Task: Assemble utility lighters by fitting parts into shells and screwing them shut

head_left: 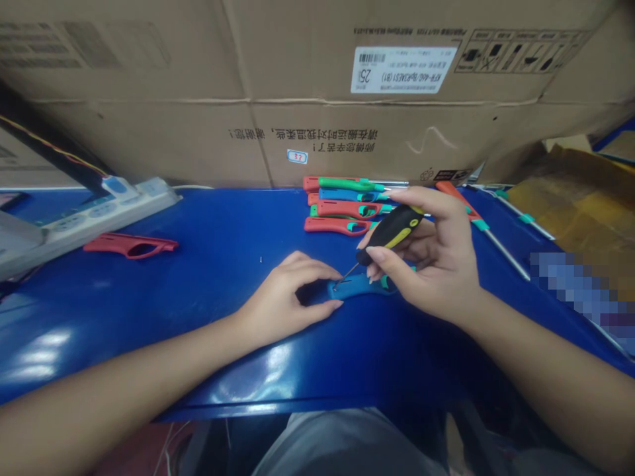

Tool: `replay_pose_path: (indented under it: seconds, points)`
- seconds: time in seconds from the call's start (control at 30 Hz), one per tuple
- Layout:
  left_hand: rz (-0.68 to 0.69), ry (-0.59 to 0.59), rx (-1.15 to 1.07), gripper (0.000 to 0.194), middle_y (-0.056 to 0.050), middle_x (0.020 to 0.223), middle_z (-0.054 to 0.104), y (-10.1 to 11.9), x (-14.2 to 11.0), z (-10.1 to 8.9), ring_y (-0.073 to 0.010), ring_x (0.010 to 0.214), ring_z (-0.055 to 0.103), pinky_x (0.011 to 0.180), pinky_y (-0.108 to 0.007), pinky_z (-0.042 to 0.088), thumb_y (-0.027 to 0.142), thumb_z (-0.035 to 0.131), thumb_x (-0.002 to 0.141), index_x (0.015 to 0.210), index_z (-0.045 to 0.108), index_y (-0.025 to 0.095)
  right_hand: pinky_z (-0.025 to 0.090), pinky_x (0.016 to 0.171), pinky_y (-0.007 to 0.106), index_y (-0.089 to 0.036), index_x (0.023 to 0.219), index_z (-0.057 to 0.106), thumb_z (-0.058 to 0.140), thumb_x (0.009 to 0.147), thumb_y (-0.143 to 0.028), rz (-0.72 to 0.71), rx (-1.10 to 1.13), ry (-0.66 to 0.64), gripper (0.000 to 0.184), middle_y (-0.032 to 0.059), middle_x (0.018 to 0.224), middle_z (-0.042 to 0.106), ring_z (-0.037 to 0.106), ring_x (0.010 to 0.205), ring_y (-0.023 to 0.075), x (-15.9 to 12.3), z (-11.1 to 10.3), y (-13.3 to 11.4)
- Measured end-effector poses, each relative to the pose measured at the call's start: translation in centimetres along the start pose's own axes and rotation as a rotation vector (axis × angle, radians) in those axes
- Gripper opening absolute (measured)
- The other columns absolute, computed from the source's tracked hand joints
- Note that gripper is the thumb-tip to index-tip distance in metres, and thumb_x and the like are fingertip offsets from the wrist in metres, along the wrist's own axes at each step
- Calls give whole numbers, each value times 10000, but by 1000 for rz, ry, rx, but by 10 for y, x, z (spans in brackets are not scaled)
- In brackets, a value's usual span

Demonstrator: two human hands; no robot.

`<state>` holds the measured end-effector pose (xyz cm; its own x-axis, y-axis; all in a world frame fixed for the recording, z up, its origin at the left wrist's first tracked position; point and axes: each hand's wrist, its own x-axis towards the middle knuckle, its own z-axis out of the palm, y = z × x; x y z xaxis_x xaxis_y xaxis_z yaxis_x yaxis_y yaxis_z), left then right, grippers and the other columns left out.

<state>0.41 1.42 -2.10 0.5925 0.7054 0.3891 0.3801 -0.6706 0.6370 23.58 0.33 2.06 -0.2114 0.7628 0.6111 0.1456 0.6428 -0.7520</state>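
Note:
My right hand grips a black and yellow screwdriver, held at a slant. Its thin shaft points down and left, and the tip meets the left end of a blue lighter with a long handle, lying flat on the table. From the left, the thumb and forefinger of my left hand close around that same end of the lighter. My right hand hides part of the lighter's right side. Behind it, several red, green and blue long-necked lighters lie in a stack.
A red handle shell lies on the blue table at left, beside a white power strip. A large cardboard box walls off the back. An orange lighter and other long metal pieces lie at right.

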Motion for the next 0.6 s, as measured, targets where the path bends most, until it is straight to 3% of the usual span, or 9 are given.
replay_pose_path:
  seconds: [0.13,0.6]
  points:
    - [16,53,-36,172,-47,1092,781,-1,0,0,-209,1037,681,962,-385,516,263,767,884,1049,754,217,666,565,241,-361,1331,526,756,846,-95,-10,30,57,599,31,1366,580,740,819,134,0,1,-2]
    - [41,125,-11,68,-47,1039,784,1,0,-2,-199,980,697,919,-366,529,225,751,893,950,787,232,640,520,227,-348,1323,507,755,868,-164,3,-12,74,550,33,1200,684,744,773,143,0,-1,-3]
